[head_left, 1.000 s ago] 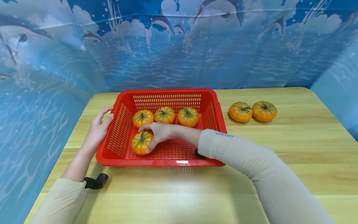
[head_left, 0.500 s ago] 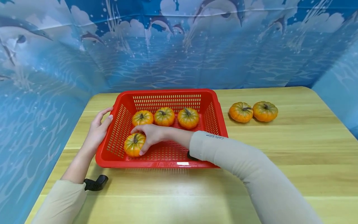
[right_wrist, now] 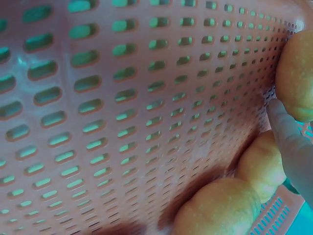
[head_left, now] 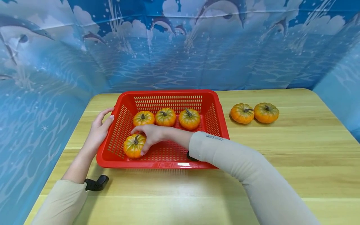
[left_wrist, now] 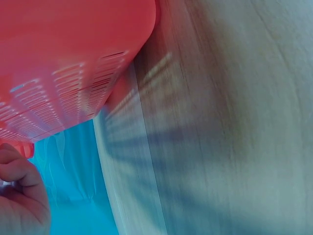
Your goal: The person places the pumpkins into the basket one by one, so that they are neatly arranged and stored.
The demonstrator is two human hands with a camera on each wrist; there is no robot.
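Note:
A red plastic basket (head_left: 168,164) with slotted sides stands on the table. Inside it, a row of three small orange pumpkins (head_left: 189,119) lies along the back. My right hand (head_left: 152,135) reaches in over the front rim and holds another pumpkin (head_left: 133,146) at the front left, fingers behind it and thumb in front. The right wrist view catches the thumb against that pumpkin (right_wrist: 297,73), with two more pumpkins (right_wrist: 217,208) below. My left hand (head_left: 97,130) grips the basket's left rim; only part of it shows in the left wrist view.
Two more pumpkins (head_left: 242,113) sit side by side on the wooden table (head_left: 295,150), right of the basket. A blue dolphin-print cloth (head_left: 174,56) hangs behind the table and along its sides. A black wrist device (head_left: 97,183) is on the left forearm.
My right hand has moved the front pumpkin left and slightly nearer inside the basket, then almost stopped. The left hand stays on the rim.

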